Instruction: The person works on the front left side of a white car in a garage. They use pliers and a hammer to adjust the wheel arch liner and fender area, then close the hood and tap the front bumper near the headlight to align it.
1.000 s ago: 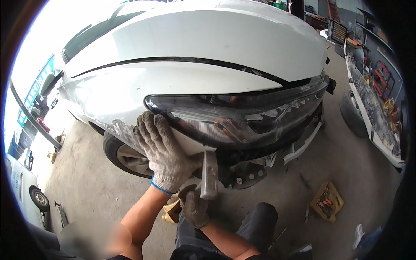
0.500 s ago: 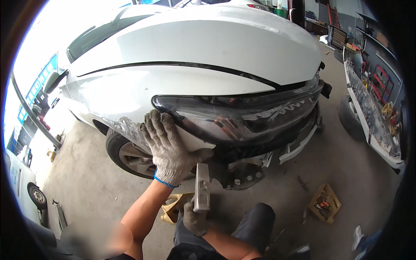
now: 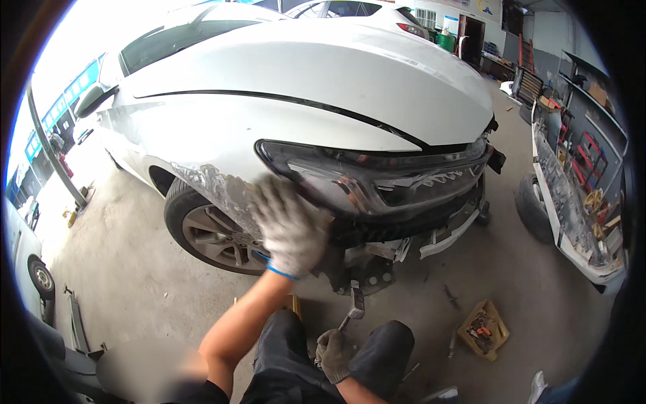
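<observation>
My left hand (image 3: 291,225), in a grey work glove with a blue cuff, lies flat with fingers spread on the sanded, dented corner of a white car's fender (image 3: 222,185), just left of the dark headlight (image 3: 383,178). My right hand (image 3: 334,353), also gloved, is low by my knees and grips the handle of a body hammer (image 3: 354,306); its head points up, below the stripped bumper area (image 3: 377,259). The hammer is apart from the car body.
The car's front wheel (image 3: 212,236) is left of my hand. A detached white bumper (image 3: 562,202) with parts on it lies at the right. A small yellow tray of tools (image 3: 483,328) sits on the concrete floor. Another vehicle's wheel (image 3: 42,279) shows at far left.
My right hand has dropped the hammer from the fender's lower edge down toward my knees. My left hand stays pressed on the fender. The view has shifted left and nearer.
</observation>
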`<act>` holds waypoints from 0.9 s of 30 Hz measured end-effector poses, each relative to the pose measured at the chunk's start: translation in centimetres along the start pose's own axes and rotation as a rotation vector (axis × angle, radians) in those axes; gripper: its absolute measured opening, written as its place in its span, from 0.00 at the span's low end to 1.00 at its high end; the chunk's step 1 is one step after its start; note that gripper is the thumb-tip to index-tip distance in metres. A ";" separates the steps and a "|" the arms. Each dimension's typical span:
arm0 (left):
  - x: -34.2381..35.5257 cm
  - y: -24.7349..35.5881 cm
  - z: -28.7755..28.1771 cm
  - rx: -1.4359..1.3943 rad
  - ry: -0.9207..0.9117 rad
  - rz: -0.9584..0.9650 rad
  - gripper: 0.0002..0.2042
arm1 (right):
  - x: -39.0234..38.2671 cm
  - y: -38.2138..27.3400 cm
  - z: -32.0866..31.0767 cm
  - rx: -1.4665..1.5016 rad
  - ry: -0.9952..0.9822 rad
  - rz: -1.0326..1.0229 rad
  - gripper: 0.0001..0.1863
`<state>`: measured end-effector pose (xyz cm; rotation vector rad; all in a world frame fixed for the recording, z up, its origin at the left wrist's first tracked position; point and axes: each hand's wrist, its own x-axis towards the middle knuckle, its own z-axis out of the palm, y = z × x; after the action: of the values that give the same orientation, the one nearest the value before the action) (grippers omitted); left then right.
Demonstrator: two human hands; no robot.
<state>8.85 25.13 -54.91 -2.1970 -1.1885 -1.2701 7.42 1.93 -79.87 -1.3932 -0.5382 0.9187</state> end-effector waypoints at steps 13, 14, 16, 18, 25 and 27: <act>-1.9 0.2 -5.7 -0.279 -0.124 0.259 0.47 | -0.1 -2.3 -0.2 0.483 0.081 0.541 0.25; 0.4 -1.2 -6.6 -0.221 -0.104 0.115 0.49 | 0.1 -0.9 -0.8 0.521 0.073 0.587 0.26; 5.8 -4.3 -7.3 -0.132 0.256 0.160 0.37 | 0.0 0.7 -1.7 0.559 0.104 0.654 0.27; 9.5 -5.0 -7.4 -0.128 0.421 0.183 0.36 | 0.2 1.1 -1.9 0.564 0.165 0.690 0.27; 8.8 1.8 -3.4 -0.151 0.054 0.303 0.44 | 1.3 1.6 -1.4 0.494 0.130 0.691 0.26; 9.1 2.6 -3.7 -0.151 0.078 0.341 0.40 | 1.2 1.3 -1.4 0.470 0.124 0.681 0.26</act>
<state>11.23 25.74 -45.03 -2.3069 -0.6696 -1.3180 8.90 2.04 -81.55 -1.1900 0.2709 1.3802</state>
